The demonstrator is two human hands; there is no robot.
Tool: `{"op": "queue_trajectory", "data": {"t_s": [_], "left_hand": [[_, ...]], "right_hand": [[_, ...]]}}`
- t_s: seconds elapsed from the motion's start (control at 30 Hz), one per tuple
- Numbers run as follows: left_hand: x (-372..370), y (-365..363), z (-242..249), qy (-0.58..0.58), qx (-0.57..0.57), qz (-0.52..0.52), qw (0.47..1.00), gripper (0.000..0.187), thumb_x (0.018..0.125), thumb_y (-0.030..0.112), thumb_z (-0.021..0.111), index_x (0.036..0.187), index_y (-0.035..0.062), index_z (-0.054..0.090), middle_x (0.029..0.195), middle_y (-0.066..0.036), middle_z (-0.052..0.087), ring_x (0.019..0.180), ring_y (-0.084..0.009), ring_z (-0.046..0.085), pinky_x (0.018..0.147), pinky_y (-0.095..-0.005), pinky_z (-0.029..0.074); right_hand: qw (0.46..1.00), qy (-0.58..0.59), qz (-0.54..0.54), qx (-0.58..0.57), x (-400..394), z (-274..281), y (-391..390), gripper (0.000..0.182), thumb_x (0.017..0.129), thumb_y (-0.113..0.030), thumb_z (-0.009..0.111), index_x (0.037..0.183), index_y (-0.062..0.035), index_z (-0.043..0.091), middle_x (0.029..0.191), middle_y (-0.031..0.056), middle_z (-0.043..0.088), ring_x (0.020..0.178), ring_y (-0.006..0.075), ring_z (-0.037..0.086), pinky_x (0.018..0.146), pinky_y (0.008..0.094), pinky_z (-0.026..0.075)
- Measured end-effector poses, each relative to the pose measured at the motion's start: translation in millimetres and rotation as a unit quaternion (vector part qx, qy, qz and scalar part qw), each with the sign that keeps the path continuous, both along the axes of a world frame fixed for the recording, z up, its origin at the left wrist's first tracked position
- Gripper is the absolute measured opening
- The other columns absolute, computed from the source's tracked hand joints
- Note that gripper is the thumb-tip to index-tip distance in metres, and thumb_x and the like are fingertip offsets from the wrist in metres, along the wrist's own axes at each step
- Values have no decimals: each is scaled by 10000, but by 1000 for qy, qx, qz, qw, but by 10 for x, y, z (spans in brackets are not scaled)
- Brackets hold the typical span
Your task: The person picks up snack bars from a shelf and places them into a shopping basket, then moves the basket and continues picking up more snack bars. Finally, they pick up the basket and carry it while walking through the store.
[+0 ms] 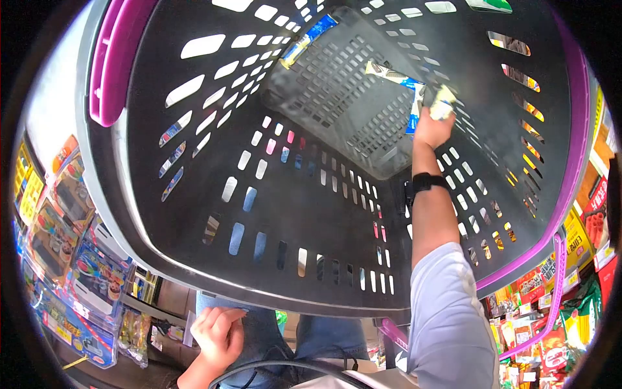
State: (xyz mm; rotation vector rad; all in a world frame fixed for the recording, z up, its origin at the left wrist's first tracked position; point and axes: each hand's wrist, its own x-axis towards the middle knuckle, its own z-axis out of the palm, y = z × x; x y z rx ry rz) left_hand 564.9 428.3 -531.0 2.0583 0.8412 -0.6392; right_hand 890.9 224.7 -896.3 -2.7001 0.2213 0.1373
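Deep inside a black shopping basket (272,272), my right hand (433,128) is closed on slim blue and pale yellow packets (414,107). The arm reaches in over the near rim, a black band on its wrist. Another blue and yellow packet (310,42) lies by the far left side of the basket's bottom. A blue and white packet (389,74) slants across the bottom, its end close to the held ones. Outside the basket, below its near rim, my left hand (219,334) has its fingers curled, and nothing shows in it.
Purple handles (111,71) sit on the basket's sides. Packaged goods (97,272) hang at the left, and shelves with colourful food packs (551,337) stand at the right. My jeans (259,337) and a dark strap show below the basket.
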Motion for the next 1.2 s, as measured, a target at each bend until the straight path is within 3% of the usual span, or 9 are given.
{"op": "queue_trajectory", "data": {"t_s": [0.07, 0.2, 0.33, 0.43, 0.57, 0.67, 0.93, 1.03, 1.2], "left_hand": [[1, 10, -3, 0, -1, 0, 1000, 248, 594, -63, 547, 800, 70, 576, 667, -31, 572, 501, -214, 472, 481, -308, 371], [33, 8, -7, 3, 4, -3, 1000, 241, 595, -61, 549, 795, 70, 578, 660, -30, 567, 500, -212, 470, 477, -308, 371], [51, 16, -3, 16, 6, -8, 1000, 237, 594, -58, 552, 791, 70, 580, 659, -31, 567, 499, -211, 468, 476, -306, 371], [60, 26, 4, 18, 7, -11, 1000, 237, 591, -54, 554, 790, 71, 580, 659, -31, 568, 500, -211, 467, 476, -305, 372], [62, 53, 0, 16, 5, -5, 1000, 238, 586, -46, 561, 792, 71, 583, 662, -32, 572, 504, -212, 473, 479, -305, 375], [44, 71, 3, 17, 2, -4, 1000, 239, 584, -40, 564, 795, 70, 587, 668, -34, 576, 511, -212, 481, 485, -305, 380], [22, 151, 5, 20, -2, 17, 1000, 237, 588, -34, 567, 801, 68, 591, 667, -40, 573, 510, -211, 480, 490, -299, 386], [-38, 187, -2, 12, -5, 31, 999, 232, 592, -33, 567, 800, 66, 589, 662, -41, 568, 512, -212, 479, 491, -300, 386], [-135, 253, -34, 7, 0, 72, 997, 230, 599, -33, 568, 801, 76, 588, 663, -38, 568, 510, -217, 479, 496, -303, 391]], "right_hand": [[994, 43, -103, -24, -17, 54, -53, 465, 614, -164, 714, 1021, -33, 532, 964, 181, 599, 874, 337, 581, 792, 414, 450], [948, -18, 267, -171, -172, -381, -414, 404, 627, -118, 693, 989, -41, 531, 996, 169, 564, 1018, 343, 497, 849, 396, 426], [959, 140, 155, -190, -82, -386, -190, 338, 642, -132, 683, 924, -59, 510, 966, 156, 573, 945, 337, 531, 786, 422, 442], [945, 159, 205, -200, -29, -220, 31, 372, 652, -151, 683, 970, -71, 507, 970, 137, 581, 922, 331, 544, 772, 423, 446], [867, -26, 495, -42, 74, -253, 319, 392, 653, -94, 659, 1012, -113, 502, 948, 102, 582, 939, 289, 536, 780, 396, 442], [792, -10, 592, -150, 206, -298, 584, 413, 646, -52, 634, 1028, -121, 494, 957, 77, 575, 962, 262, 523, 796, 380, 435], [796, 18, 594, -112, 178, -307, 896, 433, 609, -19, 631, 1017, -111, 516, 907, 76, 577, 910, 246, 529, 782, 384, 412], [682, -33, 731, 5, 142, -154, 1470, 406, 636, -48, 618, 1027, -102, 518, 927, 96, 582, 909, 270, 538, 797, 395, 406], [609, -155, 777, 43, -87, -406, 1978, 231, 748, -98, 500, 972, -141, 538, 926, 21, 573, 952, 194, 526, 819, 369, 413]]}}
